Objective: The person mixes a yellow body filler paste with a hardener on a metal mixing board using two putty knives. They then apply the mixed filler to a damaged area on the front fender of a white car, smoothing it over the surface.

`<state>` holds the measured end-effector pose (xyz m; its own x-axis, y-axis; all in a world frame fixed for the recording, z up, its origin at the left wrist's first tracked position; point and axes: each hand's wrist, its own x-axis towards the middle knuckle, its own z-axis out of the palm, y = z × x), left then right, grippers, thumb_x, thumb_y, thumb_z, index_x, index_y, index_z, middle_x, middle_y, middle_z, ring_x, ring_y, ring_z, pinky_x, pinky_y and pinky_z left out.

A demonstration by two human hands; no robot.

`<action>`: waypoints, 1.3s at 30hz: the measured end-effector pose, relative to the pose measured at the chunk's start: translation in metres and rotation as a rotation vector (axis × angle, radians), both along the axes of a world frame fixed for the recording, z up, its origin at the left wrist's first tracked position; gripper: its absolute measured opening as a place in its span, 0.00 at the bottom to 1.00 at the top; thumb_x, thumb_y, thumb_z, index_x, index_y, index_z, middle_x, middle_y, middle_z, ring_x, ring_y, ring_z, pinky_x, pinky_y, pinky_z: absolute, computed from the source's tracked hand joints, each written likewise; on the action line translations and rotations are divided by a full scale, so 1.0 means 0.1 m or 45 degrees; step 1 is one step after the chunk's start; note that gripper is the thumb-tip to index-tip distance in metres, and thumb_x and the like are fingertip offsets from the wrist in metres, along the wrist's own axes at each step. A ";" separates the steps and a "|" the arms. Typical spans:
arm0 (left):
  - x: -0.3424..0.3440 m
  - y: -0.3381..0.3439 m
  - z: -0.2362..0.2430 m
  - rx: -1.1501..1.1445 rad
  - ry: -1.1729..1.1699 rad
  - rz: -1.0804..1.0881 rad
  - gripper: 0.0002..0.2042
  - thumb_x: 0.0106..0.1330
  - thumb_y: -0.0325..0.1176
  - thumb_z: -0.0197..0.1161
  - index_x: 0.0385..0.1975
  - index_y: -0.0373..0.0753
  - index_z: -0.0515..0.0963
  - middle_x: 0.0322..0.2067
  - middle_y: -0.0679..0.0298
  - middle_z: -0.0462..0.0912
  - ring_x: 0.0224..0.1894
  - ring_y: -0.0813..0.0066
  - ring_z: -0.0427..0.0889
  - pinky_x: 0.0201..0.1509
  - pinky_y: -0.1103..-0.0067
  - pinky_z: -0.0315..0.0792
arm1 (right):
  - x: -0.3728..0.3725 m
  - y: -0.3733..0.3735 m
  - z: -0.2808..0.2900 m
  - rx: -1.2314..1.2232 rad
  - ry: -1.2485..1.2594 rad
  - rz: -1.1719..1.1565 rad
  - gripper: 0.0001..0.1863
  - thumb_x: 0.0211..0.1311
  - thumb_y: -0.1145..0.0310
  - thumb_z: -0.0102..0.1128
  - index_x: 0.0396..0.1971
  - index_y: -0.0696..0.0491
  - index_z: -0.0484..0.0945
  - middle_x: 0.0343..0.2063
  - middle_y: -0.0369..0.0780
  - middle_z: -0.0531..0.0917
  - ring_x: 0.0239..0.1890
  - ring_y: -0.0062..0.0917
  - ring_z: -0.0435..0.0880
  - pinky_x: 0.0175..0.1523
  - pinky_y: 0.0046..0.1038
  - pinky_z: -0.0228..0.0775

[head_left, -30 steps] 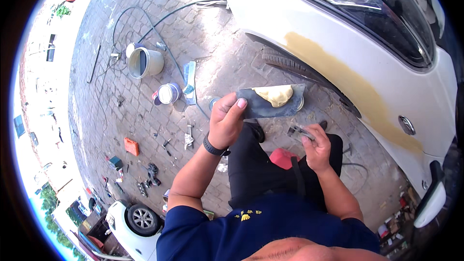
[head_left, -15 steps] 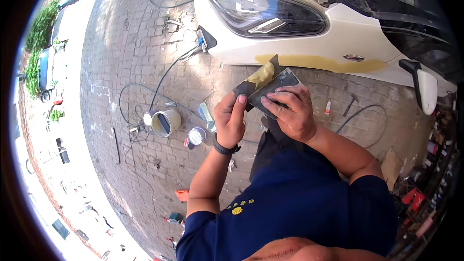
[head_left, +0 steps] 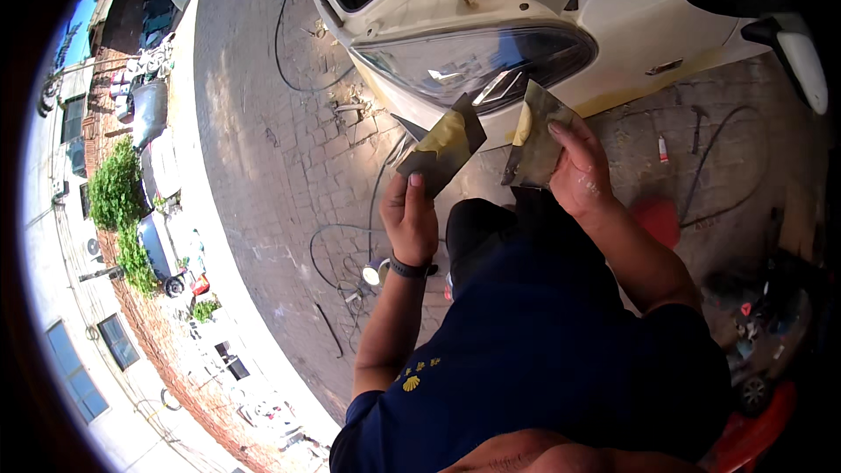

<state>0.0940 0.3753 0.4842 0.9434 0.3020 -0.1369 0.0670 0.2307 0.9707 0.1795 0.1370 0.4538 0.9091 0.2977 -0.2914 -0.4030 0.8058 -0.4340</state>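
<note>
My left hand (head_left: pixel 409 223) grips a dark flat spreader (head_left: pixel 455 158) loaded with pale yellow paste (head_left: pixel 440 137). My right hand (head_left: pixel 580 171) is closed on a second dark spreader (head_left: pixel 543 105), held apart at the right, with some yellow paste along its left edge. Both plates are raised in front of the white car body (head_left: pixel 639 24), near its long dark headlamp (head_left: pixel 464 55). A band of dull yellow filler (head_left: pixel 674 66) runs along the lower part of that body.
A hose (head_left: pixel 293 83) lies on the paved ground (head_left: pixel 254 166). A small white tube (head_left: pixel 663 148) and a hammer (head_left: pixel 696 118) lie right of my hands. A red object (head_left: pixel 653 221) is behind my right arm. Buildings, plants and parked vehicles line the left.
The two spreaders came together half a second ago and are now apart, the right one carrying yellow paste. My view has shifted, showing more of the car's top and the buildings.
</note>
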 end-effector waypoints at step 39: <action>1.25 -0.74 -0.55 0.457 0.225 -2.105 0.10 0.82 0.28 0.51 0.50 0.29 0.78 0.36 0.70 0.79 0.38 0.86 0.74 0.45 0.83 0.71 | -1.80 0.91 -0.52 -2.486 0.104 -1.490 0.22 0.50 0.77 0.69 0.48 0.49 0.89 0.45 0.38 0.87 0.48 0.36 0.87 0.53 0.36 0.80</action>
